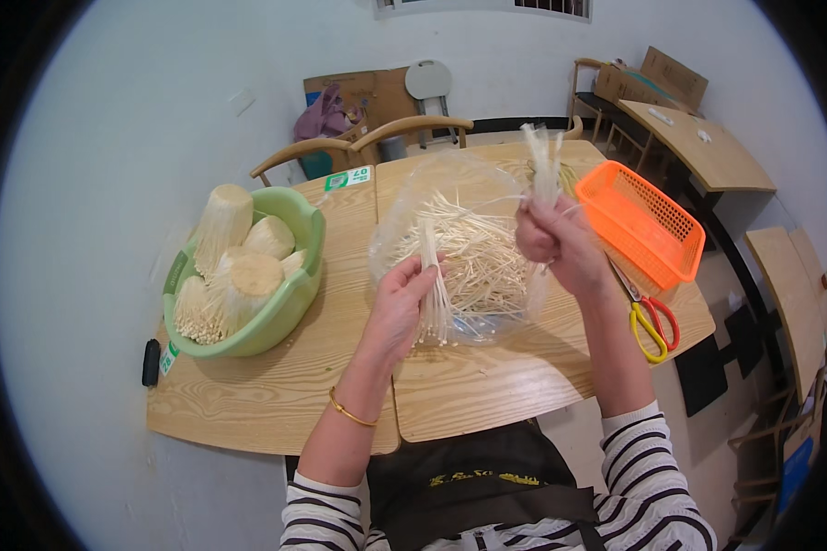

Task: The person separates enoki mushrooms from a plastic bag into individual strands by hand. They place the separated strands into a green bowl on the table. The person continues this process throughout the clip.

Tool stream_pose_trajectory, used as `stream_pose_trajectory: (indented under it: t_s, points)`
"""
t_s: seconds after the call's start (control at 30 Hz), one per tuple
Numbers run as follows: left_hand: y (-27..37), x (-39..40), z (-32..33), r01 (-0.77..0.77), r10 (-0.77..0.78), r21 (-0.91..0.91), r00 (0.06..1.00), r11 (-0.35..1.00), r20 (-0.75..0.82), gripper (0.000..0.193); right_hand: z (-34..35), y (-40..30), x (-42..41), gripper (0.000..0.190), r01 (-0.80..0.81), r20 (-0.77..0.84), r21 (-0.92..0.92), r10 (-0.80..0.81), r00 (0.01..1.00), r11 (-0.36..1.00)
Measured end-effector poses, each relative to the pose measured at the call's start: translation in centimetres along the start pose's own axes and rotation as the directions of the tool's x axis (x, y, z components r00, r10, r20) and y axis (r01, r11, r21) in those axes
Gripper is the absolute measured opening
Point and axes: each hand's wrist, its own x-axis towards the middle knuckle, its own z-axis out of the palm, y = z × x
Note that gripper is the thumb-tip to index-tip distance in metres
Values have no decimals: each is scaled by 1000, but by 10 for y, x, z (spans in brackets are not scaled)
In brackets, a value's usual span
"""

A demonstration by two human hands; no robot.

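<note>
My left hand (405,293) pinches a small bunch of enoki mushrooms (430,275), its caps pointing down. To the right and higher up, my right hand (562,237) grips another pale enoki bunch (543,165) that sticks up above the fist; a few strands stray sideways. Between and behind the hands, loose enoki stems (482,262) lie heaped in a clear plastic bag (448,175) on the wooden table (482,396). A green plastic basin (293,296) at the left holds several enoki clusters (255,275) with their root ends on.
An orange plastic basket (641,224) stands at the table's right side. Scissors with red and yellow handles (651,327) lie nearer me, close to the right edge. Wooden chairs (413,124) stand behind the table. A small black object (151,362) is at the left edge.
</note>
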Motion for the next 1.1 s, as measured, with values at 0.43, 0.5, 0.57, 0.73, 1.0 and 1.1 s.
stream_pose_trajectory:
  t_s: [0.43, 0.5, 0.57, 0.73, 1.0, 1.1]
  points:
    - [10, 0, 5, -165, 146, -276, 985, 947, -89, 27, -8, 72, 71, 59, -153, -157, -988, 232, 960, -37]
    - [7, 2, 2, -125, 120, -303, 992, 945, -35, 27, -6, 63, 73, 58, -135, -130, -991, 231, 964, 4]
    - [8, -1, 3, -96, 83, -291, 995, 952, -55, 27, -10, 60, 64, 55, -26, -8, -993, 153, 988, 118]
    - [8, -3, 8, -59, 42, -230, 996, 971, -81, 27, 14, 39, 33, 35, 172, 105, -945, -242, 965, 277]
    - [3, 1, 7, -13, 20, -229, 999, 973, 27, 24, 27, 48, 11, 18, 7, 39, -714, 30, 999, 700]
    - [2, 1, 5, -3, 16, -196, 998, 981, 66, 26, 17, 48, 9, 17, -85, 0, -560, 102, 995, 824]
